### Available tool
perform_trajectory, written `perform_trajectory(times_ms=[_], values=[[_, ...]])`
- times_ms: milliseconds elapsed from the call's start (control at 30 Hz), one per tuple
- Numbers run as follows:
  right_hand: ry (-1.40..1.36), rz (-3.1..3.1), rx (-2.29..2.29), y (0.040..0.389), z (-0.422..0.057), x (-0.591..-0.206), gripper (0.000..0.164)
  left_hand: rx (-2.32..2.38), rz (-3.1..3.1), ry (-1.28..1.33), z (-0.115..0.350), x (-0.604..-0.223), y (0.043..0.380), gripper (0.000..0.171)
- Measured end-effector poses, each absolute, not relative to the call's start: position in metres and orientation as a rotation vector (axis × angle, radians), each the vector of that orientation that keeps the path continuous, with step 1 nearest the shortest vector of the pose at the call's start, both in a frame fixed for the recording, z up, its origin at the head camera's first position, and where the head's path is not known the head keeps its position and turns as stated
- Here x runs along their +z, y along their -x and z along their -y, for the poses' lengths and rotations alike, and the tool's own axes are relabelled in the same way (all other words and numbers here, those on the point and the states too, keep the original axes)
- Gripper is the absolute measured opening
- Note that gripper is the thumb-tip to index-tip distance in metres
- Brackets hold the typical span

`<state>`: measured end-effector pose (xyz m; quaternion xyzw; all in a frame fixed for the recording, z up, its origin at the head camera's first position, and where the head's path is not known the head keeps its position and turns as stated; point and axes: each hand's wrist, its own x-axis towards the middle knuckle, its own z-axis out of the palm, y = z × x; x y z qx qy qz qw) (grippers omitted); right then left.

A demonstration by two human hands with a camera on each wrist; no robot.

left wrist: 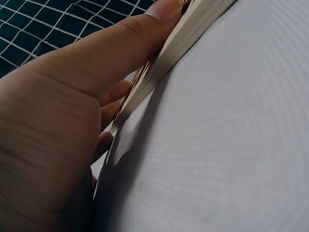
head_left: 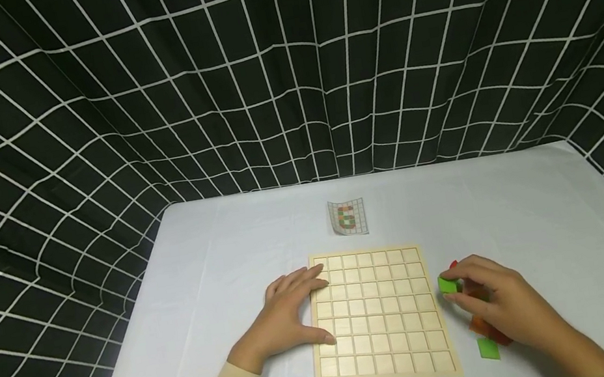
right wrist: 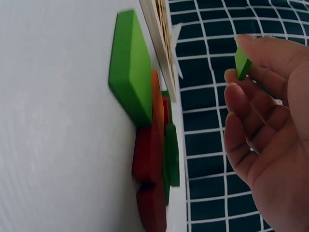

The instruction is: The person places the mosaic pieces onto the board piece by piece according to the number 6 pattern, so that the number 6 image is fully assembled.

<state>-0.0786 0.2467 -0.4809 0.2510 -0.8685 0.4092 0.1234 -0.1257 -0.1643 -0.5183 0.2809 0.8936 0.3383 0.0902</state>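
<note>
A wooden grid board [head_left: 381, 308] lies flat on the white table, its square cells bare. My left hand [head_left: 283, 316] rests on the board's left edge with fingers spread and thumb on the frame; the left wrist view shows the thumb [left wrist: 116, 50] over the wooden rim. To the right of the board, my right hand [head_left: 497, 296] pinches a light green square tile [head_left: 448, 285] between thumb and fingers. In the right wrist view that green tile [right wrist: 242, 63] is held up off the table. Beneath that hand lie several loose tiles, partly hidden by it.
Another green tile [head_left: 488, 349] lies nearest the front, beside orange and dark red tiles [right wrist: 148, 152]. Behind the board sits a small pattern card [head_left: 348, 217] with a coloured figure on a grid. A dark grid-lined curtain [head_left: 272, 74] surrounds the table [head_left: 228, 246].
</note>
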Motion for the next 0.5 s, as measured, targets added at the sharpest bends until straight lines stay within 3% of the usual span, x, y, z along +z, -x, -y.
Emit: perform_trajectory(times_ms=[500], values=[[-0.784,2.542,1.184,0.084,-0.226,-0.468,0.047,1.002,-2.657,-0.839,0.163,-0.518,0.125,0.096]])
